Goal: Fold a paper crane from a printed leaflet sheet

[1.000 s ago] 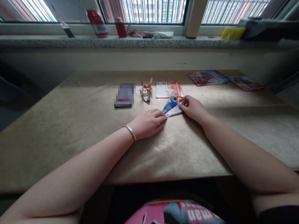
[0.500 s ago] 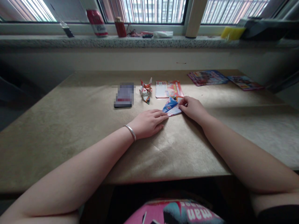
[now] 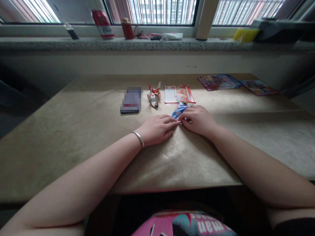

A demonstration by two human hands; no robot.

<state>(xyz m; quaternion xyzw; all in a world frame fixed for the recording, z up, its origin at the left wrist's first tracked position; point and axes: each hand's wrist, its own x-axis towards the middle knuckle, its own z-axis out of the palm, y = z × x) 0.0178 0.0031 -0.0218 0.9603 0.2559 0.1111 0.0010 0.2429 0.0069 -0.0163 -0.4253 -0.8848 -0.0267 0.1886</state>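
A partly folded sheet of printed paper [image 3: 178, 110], blue, white and orange, lies on the table between my hands. My left hand [image 3: 159, 129] rests flat, fingers stretched out, its fingertips touching the paper's near left corner. My right hand [image 3: 197, 119] covers much of the sheet, with thumb and fingers closed on its near edge close to my left fingertips. Just beyond is a stack of printed sheets [image 3: 179, 94], red and white. A folded paper figure [image 3: 154, 95] with pointed tips stands to the left of that stack.
A dark, blurred-out phone-like object [image 3: 131, 101] lies left of the paper figure. Colourful leaflets [image 3: 219, 82] are at the back right. On the stone windowsill [image 3: 147, 45] stand a red can [image 3: 102, 24], a red lighter-like object [image 3: 127, 29] and a yellow item [image 3: 246, 34].
My right hand has moved left and nearer along the paper's edge, from its right side to beside my left fingertips. My left hand has barely moved.
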